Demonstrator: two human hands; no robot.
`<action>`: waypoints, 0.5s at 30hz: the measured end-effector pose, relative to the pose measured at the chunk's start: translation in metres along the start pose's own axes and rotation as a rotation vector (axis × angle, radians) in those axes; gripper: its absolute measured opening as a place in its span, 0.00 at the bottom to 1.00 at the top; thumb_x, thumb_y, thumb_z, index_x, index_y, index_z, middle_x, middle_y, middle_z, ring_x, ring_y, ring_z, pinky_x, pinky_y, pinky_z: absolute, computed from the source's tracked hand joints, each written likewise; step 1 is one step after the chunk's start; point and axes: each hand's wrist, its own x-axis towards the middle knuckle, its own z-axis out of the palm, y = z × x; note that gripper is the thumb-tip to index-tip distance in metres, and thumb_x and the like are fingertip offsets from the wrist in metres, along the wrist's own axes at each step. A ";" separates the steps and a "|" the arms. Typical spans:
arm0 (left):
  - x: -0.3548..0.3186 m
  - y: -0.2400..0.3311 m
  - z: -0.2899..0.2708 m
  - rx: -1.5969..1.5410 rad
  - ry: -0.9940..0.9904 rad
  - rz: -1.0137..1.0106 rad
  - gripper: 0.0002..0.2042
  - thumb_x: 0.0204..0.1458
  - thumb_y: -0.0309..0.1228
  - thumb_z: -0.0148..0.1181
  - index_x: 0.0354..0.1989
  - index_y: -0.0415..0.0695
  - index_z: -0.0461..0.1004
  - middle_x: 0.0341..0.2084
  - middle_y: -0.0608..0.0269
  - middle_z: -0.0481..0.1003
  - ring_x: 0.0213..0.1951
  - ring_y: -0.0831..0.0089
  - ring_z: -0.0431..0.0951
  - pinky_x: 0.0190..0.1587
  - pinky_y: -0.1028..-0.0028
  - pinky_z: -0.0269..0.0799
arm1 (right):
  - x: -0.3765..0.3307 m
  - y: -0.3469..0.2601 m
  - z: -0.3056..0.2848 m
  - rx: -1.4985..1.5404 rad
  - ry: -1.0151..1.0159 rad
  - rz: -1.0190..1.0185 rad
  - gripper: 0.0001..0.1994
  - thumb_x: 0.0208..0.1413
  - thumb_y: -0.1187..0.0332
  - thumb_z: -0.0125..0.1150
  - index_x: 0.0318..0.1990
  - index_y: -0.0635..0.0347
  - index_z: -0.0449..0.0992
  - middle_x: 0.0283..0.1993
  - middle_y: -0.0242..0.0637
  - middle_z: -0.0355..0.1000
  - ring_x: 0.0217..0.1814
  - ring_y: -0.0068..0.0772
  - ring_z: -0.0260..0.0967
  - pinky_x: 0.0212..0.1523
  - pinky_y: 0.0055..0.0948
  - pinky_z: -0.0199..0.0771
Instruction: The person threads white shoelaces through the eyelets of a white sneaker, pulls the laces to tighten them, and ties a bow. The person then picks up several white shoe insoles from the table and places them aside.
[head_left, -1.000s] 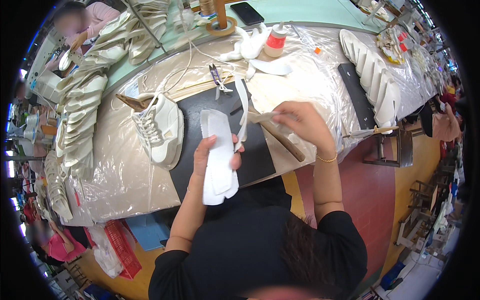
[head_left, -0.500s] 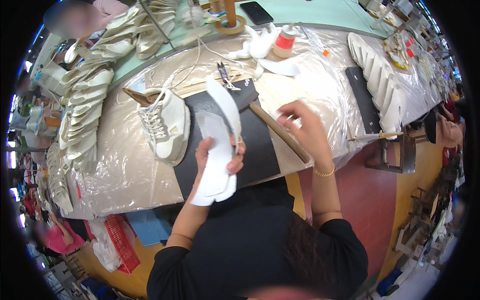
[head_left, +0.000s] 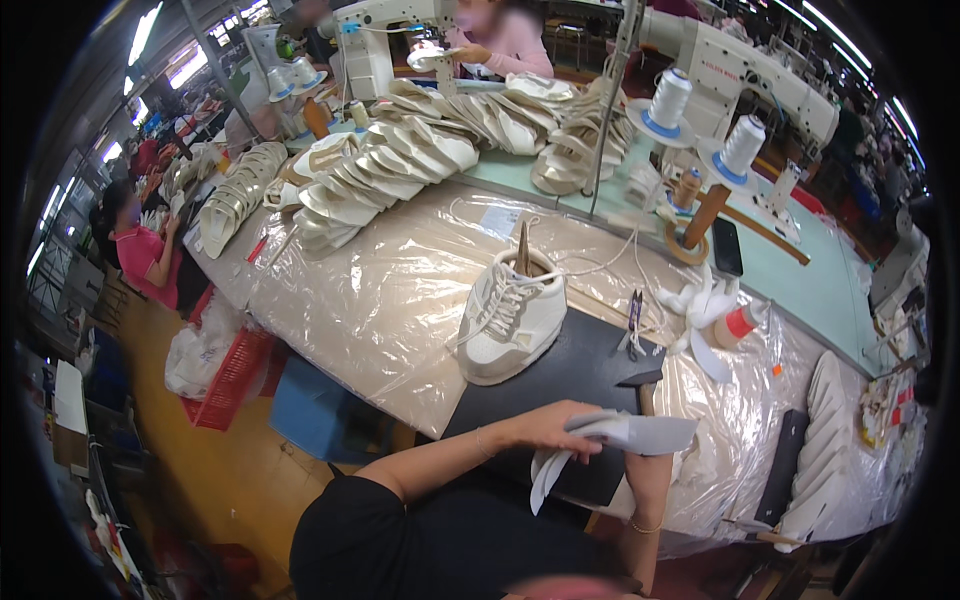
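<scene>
My left hand [head_left: 560, 425] is closed around several flat, pale grey-white shoe pieces [head_left: 655, 435], held above the black mat [head_left: 590, 370]. One curved piece hangs below the fingers. My right hand [head_left: 647, 472] is at the far end of these pieces, its fingers hidden behind them. A hammer [head_left: 647, 398] with a dark head and wooden handle lies just beyond the pieces, on the mat's right edge. Left of it a white and grey laced sneaker [head_left: 512, 325] stands on the table, a brown pointed piece sticking up from its opening.
Dark thread snips [head_left: 635, 312], a white-and-red bottle [head_left: 737, 325] and a phone [head_left: 727, 248] lie farther back. Stacked cream shoe uppers [head_left: 390, 170] line the far left; more pale pieces [head_left: 822, 440] stand at right. A red basket [head_left: 235, 380] is beside the table. People sit at machines beyond.
The view has swung left and up. My left hand has turned the pieces from upright to sideways. My right hand, formerly raised apart with bent fingers, is now behind the pieces.
</scene>
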 end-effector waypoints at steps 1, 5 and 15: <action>0.001 0.001 0.001 0.159 0.010 -0.035 0.21 0.53 0.41 0.67 0.50 0.41 0.73 0.34 0.59 0.78 0.32 0.75 0.80 0.36 0.75 0.75 | -0.001 0.004 -0.001 -0.113 0.037 -0.082 0.11 0.51 0.76 0.63 0.43 0.66 0.77 0.37 0.40 0.76 0.42 0.33 0.75 0.45 0.33 0.73; 0.004 -0.001 0.011 0.182 0.002 0.012 0.20 0.56 0.39 0.65 0.52 0.39 0.73 0.36 0.59 0.77 0.30 0.76 0.80 0.32 0.76 0.76 | 0.008 0.015 -0.018 -0.073 0.173 -0.035 0.15 0.50 0.76 0.62 0.47 0.64 0.75 0.31 0.40 0.75 0.37 0.34 0.73 0.43 0.34 0.73; 0.005 -0.012 0.010 -0.358 0.110 0.078 0.16 0.54 0.38 0.65 0.44 0.41 0.70 0.33 0.64 0.72 0.30 0.77 0.77 0.34 0.76 0.74 | 0.002 0.076 -0.103 -0.588 0.073 0.059 0.24 0.53 0.85 0.54 0.60 0.65 0.68 0.49 0.46 0.67 0.50 0.38 0.70 0.48 0.34 0.71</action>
